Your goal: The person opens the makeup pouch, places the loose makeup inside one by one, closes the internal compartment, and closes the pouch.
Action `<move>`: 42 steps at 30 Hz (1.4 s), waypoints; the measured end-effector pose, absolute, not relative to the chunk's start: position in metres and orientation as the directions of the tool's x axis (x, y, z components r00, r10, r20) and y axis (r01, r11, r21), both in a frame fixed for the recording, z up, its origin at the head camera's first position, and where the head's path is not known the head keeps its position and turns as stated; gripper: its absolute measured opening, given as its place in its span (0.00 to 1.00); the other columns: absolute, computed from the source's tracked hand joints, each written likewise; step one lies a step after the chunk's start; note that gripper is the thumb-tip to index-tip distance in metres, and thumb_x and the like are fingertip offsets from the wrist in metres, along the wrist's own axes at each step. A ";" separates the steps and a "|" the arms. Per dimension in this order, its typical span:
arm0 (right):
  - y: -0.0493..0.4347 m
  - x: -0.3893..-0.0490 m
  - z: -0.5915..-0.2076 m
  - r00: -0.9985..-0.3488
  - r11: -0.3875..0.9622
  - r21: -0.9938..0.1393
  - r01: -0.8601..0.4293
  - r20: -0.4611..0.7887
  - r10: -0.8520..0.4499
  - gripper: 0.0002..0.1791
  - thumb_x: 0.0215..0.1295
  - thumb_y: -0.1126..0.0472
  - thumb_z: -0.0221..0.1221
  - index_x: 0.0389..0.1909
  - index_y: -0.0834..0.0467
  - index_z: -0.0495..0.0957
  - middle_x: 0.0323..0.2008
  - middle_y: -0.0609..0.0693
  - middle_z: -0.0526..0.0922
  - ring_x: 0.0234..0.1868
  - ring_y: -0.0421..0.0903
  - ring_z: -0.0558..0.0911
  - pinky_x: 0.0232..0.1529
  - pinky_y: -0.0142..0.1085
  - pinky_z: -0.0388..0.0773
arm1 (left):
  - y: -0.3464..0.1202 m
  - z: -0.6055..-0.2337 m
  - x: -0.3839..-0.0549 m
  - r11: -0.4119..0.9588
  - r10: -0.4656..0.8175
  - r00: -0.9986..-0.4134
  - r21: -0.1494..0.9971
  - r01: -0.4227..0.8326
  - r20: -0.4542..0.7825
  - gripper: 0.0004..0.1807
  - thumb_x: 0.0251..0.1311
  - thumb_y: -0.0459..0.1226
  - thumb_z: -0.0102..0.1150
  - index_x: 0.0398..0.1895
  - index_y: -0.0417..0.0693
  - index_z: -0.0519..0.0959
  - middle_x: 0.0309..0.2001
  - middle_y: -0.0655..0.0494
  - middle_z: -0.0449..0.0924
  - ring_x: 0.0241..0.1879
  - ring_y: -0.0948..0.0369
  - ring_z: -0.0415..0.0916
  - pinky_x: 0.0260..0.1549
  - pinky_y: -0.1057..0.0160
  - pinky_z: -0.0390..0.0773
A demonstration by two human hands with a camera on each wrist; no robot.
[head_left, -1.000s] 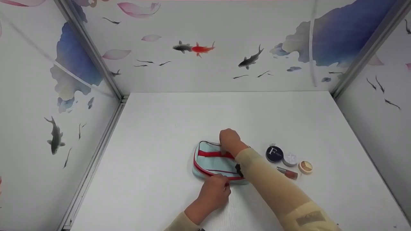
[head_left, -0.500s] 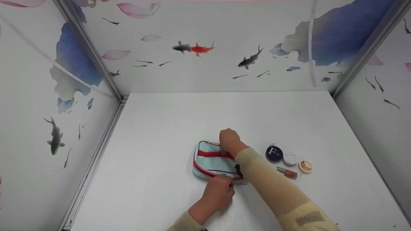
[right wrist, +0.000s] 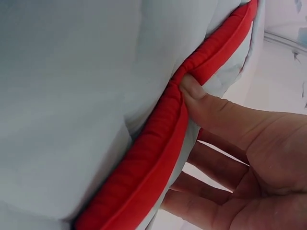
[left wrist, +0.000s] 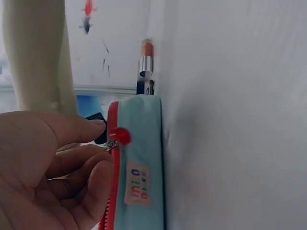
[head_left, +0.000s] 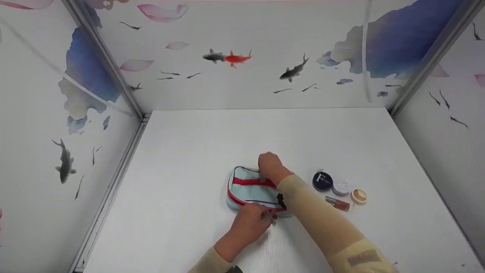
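A light-blue cosmetic bag with red trim lies on the white table. My right hand grips its far edge; in the right wrist view the thumb presses into a red padded band, fingers behind it. At the near side is my left hand, loosely curled by the zip. The left wrist view shows its thumb and index finger apart, the index fingertip right at the metal slider, and a red zipper pull hanging free past them. Below the pull, a small coloured label is on the bag's side.
Right of the bag lie a dark round compact, a pale round case, a small pan of cream shades and a lip gloss tube. My right sleeve crosses between them and the bag. Printed walls enclose the table.
Along the near zip my left hand shifts right, then slightly back left, and its fingers have loosened from the pull. My right hand keeps its place on the bag.
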State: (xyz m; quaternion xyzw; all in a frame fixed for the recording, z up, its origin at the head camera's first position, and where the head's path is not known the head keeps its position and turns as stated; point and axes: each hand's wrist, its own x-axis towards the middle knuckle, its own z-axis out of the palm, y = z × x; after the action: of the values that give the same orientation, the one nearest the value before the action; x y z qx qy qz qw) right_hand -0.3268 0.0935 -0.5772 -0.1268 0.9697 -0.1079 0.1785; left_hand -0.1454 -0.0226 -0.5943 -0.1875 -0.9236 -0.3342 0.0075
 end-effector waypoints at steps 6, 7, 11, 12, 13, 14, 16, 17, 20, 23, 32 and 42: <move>0.103 -0.326 -0.573 -0.900 0.899 -0.380 -0.217 -0.278 -0.335 0.11 0.57 0.66 0.77 0.41 0.61 0.90 0.42 0.55 0.89 0.44 0.51 0.82 0.53 0.46 0.85 | -0.048 -0.563 -0.166 0.780 0.306 -0.950 0.554 0.292 0.070 0.06 0.63 0.38 0.74 0.38 0.46 0.89 0.30 0.57 0.85 0.32 0.65 0.77 0.37 0.66 0.81; 0.105 -0.325 -0.572 -0.897 0.889 -0.402 -0.217 -0.278 -0.345 0.13 0.58 0.66 0.76 0.44 0.61 0.89 0.44 0.56 0.89 0.46 0.51 0.83 0.54 0.47 0.85 | -0.052 -0.558 -0.170 0.791 0.298 -0.953 0.547 0.275 0.047 0.07 0.63 0.38 0.74 0.41 0.45 0.88 0.32 0.56 0.86 0.35 0.63 0.78 0.39 0.64 0.82; 0.113 -0.318 -0.568 -0.889 0.875 -0.424 -0.234 -0.270 -0.369 0.17 0.63 0.65 0.74 0.53 0.60 0.88 0.51 0.57 0.88 0.54 0.54 0.83 0.62 0.48 0.82 | -0.062 -0.537 -0.187 0.840 0.292 -0.956 0.489 0.236 -0.041 0.10 0.65 0.35 0.70 0.47 0.41 0.87 0.41 0.50 0.88 0.41 0.57 0.81 0.46 0.57 0.85; 0.115 -0.316 -0.567 -0.892 0.876 -0.414 -0.248 -0.256 -0.374 0.18 0.63 0.65 0.74 0.54 0.59 0.88 0.52 0.57 0.88 0.55 0.54 0.84 0.62 0.49 0.82 | -0.063 -0.531 -0.191 0.853 0.292 -0.955 0.467 0.232 -0.059 0.10 0.65 0.35 0.70 0.48 0.41 0.87 0.43 0.49 0.89 0.44 0.56 0.83 0.49 0.55 0.85; 0.117 -0.314 -0.566 -0.896 0.877 -0.408 -0.255 -0.241 -0.373 0.18 0.63 0.64 0.74 0.54 0.60 0.88 0.53 0.57 0.88 0.56 0.55 0.84 0.63 0.49 0.81 | -0.063 -0.526 -0.197 0.865 0.300 -0.951 0.441 0.239 -0.073 0.10 0.66 0.34 0.69 0.48 0.40 0.87 0.43 0.49 0.89 0.45 0.55 0.83 0.50 0.54 0.85; 0.118 -0.312 -0.565 -0.902 0.879 -0.400 -0.259 -0.225 -0.368 0.18 0.63 0.64 0.74 0.55 0.60 0.88 0.53 0.57 0.89 0.57 0.55 0.84 0.64 0.49 0.81 | -0.063 -0.521 -0.202 0.876 0.307 -0.948 0.414 0.247 -0.084 0.09 0.67 0.34 0.68 0.47 0.40 0.87 0.44 0.49 0.89 0.46 0.54 0.84 0.51 0.54 0.85; 0.123 -0.307 -0.561 -0.916 0.884 -0.394 -0.252 -0.198 -0.350 0.20 0.63 0.63 0.75 0.55 0.61 0.87 0.53 0.58 0.89 0.58 0.56 0.84 0.65 0.50 0.80 | -0.060 -0.512 -0.213 0.891 0.328 -0.940 0.360 0.276 -0.091 0.09 0.68 0.35 0.68 0.48 0.41 0.87 0.45 0.49 0.89 0.49 0.53 0.84 0.54 0.54 0.84; 0.126 -0.305 -0.560 -0.922 0.885 -0.393 -0.250 -0.183 -0.342 0.20 0.63 0.62 0.75 0.55 0.61 0.87 0.54 0.58 0.89 0.58 0.57 0.84 0.65 0.50 0.80 | -0.058 -0.509 -0.218 0.894 0.341 -0.936 0.337 0.295 -0.086 0.09 0.69 0.35 0.68 0.49 0.42 0.87 0.46 0.49 0.88 0.50 0.53 0.84 0.55 0.54 0.84; 0.133 -0.297 -0.555 -0.940 0.879 -0.416 -0.231 -0.137 -0.312 0.19 0.63 0.63 0.74 0.55 0.61 0.88 0.53 0.58 0.89 0.57 0.57 0.85 0.64 0.51 0.81 | -0.050 -0.500 -0.237 0.895 0.372 -0.925 0.295 0.335 -0.079 0.10 0.70 0.36 0.67 0.51 0.43 0.87 0.47 0.49 0.88 0.51 0.53 0.84 0.55 0.54 0.84; 0.138 -0.286 -0.552 -0.959 0.862 -0.460 -0.212 -0.072 -0.274 0.14 0.64 0.66 0.72 0.51 0.60 0.90 0.50 0.57 0.91 0.55 0.57 0.86 0.62 0.51 0.82 | -0.042 -0.495 -0.256 0.885 0.409 -0.908 0.281 0.371 -0.089 0.13 0.70 0.38 0.67 0.54 0.44 0.86 0.49 0.49 0.87 0.53 0.52 0.82 0.57 0.54 0.83; 0.154 -0.246 -0.550 -0.988 0.837 -0.535 -0.113 -0.025 -0.150 0.13 0.68 0.67 0.69 0.51 0.59 0.90 0.50 0.56 0.92 0.57 0.58 0.87 0.62 0.54 0.82 | -0.023 -0.516 -0.299 0.845 0.514 -0.847 0.251 0.473 -0.137 0.17 0.66 0.38 0.72 0.57 0.44 0.86 0.54 0.50 0.88 0.58 0.53 0.82 0.62 0.55 0.82; 0.176 -0.216 -0.555 -0.992 0.773 -0.628 -0.086 -0.022 -0.128 0.15 0.64 0.67 0.72 0.52 0.59 0.89 0.47 0.54 0.92 0.47 0.51 0.88 0.53 0.50 0.86 | -0.010 -0.538 -0.324 0.865 0.481 -0.818 0.325 0.383 -0.315 0.23 0.60 0.35 0.77 0.59 0.46 0.85 0.56 0.52 0.86 0.53 0.56 0.81 0.57 0.55 0.85</move>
State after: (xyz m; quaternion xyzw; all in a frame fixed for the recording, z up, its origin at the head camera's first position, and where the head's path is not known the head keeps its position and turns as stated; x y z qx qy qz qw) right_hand -0.2159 0.1760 -0.5552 -0.0567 0.9411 -0.3318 0.0316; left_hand -0.3235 -0.0102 -0.5382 -0.2284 -0.9453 -0.1243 -0.1969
